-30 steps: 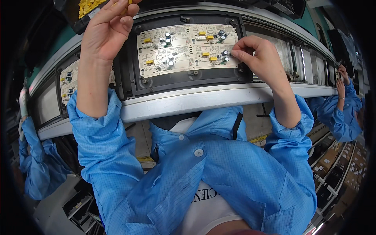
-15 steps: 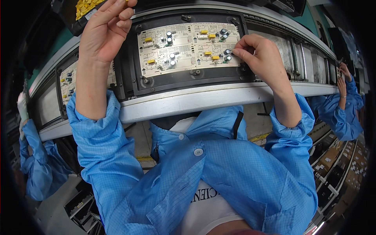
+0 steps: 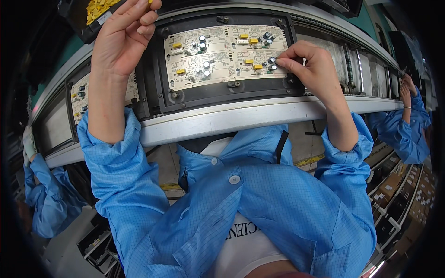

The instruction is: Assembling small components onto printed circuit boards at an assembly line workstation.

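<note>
My left hand [image 3: 124, 44] is raised at the left of a framed circuit board panel, its fingers closed in a pinch at the top edge of the view. A bit of a small yellow block-shaped component [image 3: 150, 1] shows at those fingertips. My right hand [image 3: 311, 67] reaches over the panel's right side, thumb and forefinger pinched beside a round capacitor [image 3: 271, 60] standing on the lower right board. What lies between these fingertips is hidden. The cream circuit board panel [image 3: 220, 76] carries yellow block components and dark, silver-topped round capacitors.
A black bin [image 3: 83, 28] of yellow components stands at the upper left. A silver rail [image 3: 232, 109] runs along the near side. Another board [image 3: 78, 99] sits in a frame farther left. A gloved co-worker's hand [image 3: 28, 143] is at far left, another co-worker's hands [image 3: 407, 88] far right.
The panel and my right hand appear slightly farther right and lower in view. Both pinches stay closed. At far left, the co-worker's gloved hand has moved down.
</note>
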`<state>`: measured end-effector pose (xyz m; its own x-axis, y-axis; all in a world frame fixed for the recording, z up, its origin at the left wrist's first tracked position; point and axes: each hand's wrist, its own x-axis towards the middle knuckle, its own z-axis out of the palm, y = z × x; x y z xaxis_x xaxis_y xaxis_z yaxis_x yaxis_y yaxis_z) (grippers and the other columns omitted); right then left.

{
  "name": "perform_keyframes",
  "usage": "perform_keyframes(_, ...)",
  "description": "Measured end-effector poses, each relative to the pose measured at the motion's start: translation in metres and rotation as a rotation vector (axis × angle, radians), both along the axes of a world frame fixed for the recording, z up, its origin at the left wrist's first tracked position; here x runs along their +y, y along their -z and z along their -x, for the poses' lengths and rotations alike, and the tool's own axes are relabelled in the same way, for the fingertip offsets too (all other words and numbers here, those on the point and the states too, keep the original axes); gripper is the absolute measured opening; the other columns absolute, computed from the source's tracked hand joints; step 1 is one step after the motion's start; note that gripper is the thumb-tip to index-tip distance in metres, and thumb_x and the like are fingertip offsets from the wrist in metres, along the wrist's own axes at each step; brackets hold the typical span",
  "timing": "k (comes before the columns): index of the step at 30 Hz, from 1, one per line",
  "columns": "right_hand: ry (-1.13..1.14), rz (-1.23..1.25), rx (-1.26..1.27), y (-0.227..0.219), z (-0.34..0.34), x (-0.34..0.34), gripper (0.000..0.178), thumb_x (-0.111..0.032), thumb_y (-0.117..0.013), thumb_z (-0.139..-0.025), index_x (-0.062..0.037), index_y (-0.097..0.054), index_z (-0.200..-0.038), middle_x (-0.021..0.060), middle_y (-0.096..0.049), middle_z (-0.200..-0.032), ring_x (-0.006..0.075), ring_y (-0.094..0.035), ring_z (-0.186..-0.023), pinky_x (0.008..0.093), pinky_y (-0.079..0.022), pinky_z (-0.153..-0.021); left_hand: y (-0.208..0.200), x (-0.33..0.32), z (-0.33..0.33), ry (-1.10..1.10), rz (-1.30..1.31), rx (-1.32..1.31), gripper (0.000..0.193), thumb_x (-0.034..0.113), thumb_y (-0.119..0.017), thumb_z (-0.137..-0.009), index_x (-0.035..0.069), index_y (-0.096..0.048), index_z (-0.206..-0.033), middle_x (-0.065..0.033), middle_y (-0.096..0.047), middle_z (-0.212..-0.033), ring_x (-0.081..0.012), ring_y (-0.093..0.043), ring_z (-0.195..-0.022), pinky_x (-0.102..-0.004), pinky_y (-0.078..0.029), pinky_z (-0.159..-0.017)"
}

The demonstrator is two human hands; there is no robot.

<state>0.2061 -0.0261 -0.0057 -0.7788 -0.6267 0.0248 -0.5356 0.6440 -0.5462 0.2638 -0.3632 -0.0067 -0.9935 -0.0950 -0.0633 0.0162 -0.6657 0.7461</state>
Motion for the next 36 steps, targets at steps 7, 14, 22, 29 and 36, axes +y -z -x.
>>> perform_keyframes(7, -0.077, -0.015, 0.000, -0.016, 0.021, -0.003, 0.024, -0.024, -0.064, -0.093, -0.0025, -0.073, -0.101, 0.0046, -0.069, -0.080, 0.0097, -0.059, -0.070, 0.0255, -0.048, -0.063, 0.020, -0.031, 0.005, 0.112, 0.172, 0.084, 0.025, 0.007, -0.057, -0.096, -0.005, -0.057, -0.118, -0.0127, -0.063, -0.103, -0.0043, -0.051, -0.067, -0.0113, -0.043, -0.053)
perform_keyframes(14, 0.064, 0.053, 0.349, -0.071, 0.114, -0.065, 0.021, -0.015, -0.063, -0.084, 0.0036, -0.071, -0.090, 0.0134, -0.068, -0.071, 0.0204, -0.064, -0.064, 0.0312, -0.050, -0.062, 0.009, 0.000, 0.002, 0.116, 0.535, 0.103, 0.030, 0.010, -0.062, -0.094, 0.000, -0.064, -0.121, -0.0062, -0.066, -0.096, -0.0040, -0.052, -0.071, -0.0146, -0.040, -0.055)
perform_keyframes(22, 0.018, -0.247, 0.355, -0.061, 0.140, -0.111, 0.021, -0.013, -0.073, -0.076, 0.0001, -0.072, -0.093, 0.0229, -0.069, -0.085, 0.0333, -0.068, -0.078, 0.0372, -0.052, -0.072, 0.009, 0.019, -0.010, 0.037, 1.235, 0.077, 0.019, 0.009, -0.071, -0.085, 0.001, -0.072, -0.103, -0.0017, -0.067, -0.081, -0.0063, -0.057, -0.071, -0.0210, -0.047, -0.063)
perform_keyframes(29, 0.074, 0.011, 0.399, -0.056, 0.136, -0.102, 0.016, -0.009, -0.070, -0.076, 0.0022, -0.072, -0.088, 0.0224, -0.068, -0.081, 0.0319, -0.067, -0.076, 0.0366, -0.052, -0.073, 0.007, 0.028, -0.014, -0.044, 1.529, 0.172, 0.016, 0.009, -0.071, -0.080, 0.003, -0.073, -0.095, -0.0123, -0.071, -0.082, -0.0225, -0.068, -0.074, -0.0310, -0.052, -0.069)
perform_keyframes(36, 0.099, 0.108, 0.561, -0.042, 0.138, -0.089, 0.022, -0.015, -0.064, -0.082, 0.0058, -0.069, -0.089, 0.0230, -0.068, -0.085, 0.0342, -0.066, -0.079, 0.0388, -0.050, -0.076, 0.004, 0.036, -0.019, -0.060, 1.791, 0.184, 0.011, 0.009, -0.069, -0.078, 0.003, -0.071, -0.087, -0.0129, -0.068, -0.086, -0.0323, -0.065, -0.080, -0.0391, -0.052, -0.071)
